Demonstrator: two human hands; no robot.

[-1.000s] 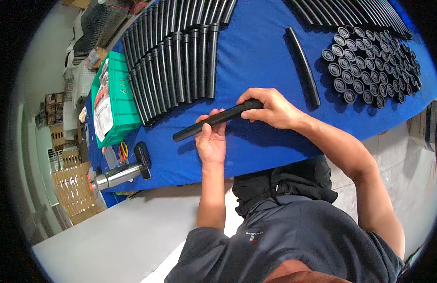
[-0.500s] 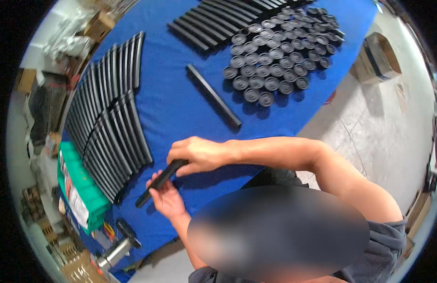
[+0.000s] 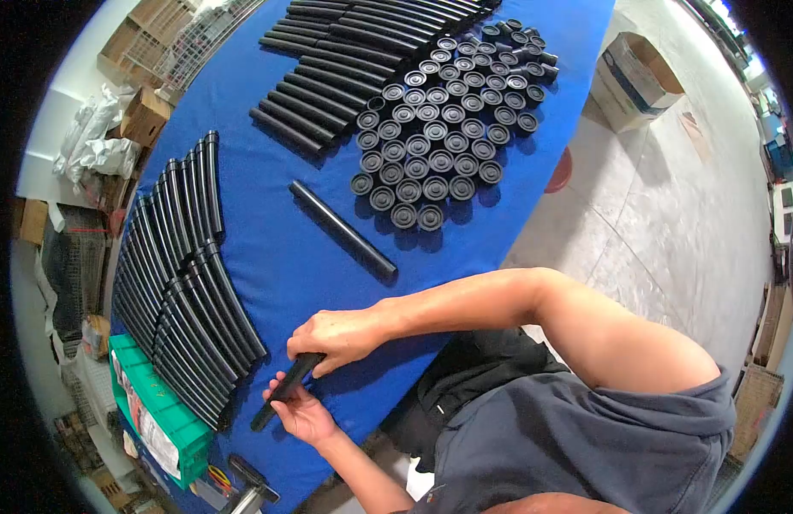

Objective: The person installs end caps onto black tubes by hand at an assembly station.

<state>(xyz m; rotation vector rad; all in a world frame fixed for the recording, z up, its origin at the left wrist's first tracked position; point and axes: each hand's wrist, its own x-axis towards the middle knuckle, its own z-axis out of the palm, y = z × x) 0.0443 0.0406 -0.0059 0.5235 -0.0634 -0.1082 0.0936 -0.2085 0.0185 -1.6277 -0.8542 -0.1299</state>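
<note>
In the head view a short black tube [image 3: 287, 395] is held slantwise above the blue cloth. My right hand [image 3: 349, 336] grips its upper end, fingers wrapped over the top. Lower down, my left hand [image 3: 304, 415] supports the tube from below, with thumb and fingers around it. A single loose black tube [image 3: 343, 230] lies on the cloth beyond my hands. To the left are rows of black tubes [image 3: 204, 321], many with a wider collar at the far end.
Round black caps [image 3: 435, 158] stand grouped at the far right, beside more black tubes [image 3: 319, 98]. A green crate [image 3: 161, 411] and a black-headed hammer [image 3: 253, 480] sit at the left edge of the blue table [image 3: 285, 283]. An open cardboard box [image 3: 636, 81] stands on the floor.
The camera's view has shifted, so the table items appear lower and further left. Both hands keep the same hold on the tube.
</note>
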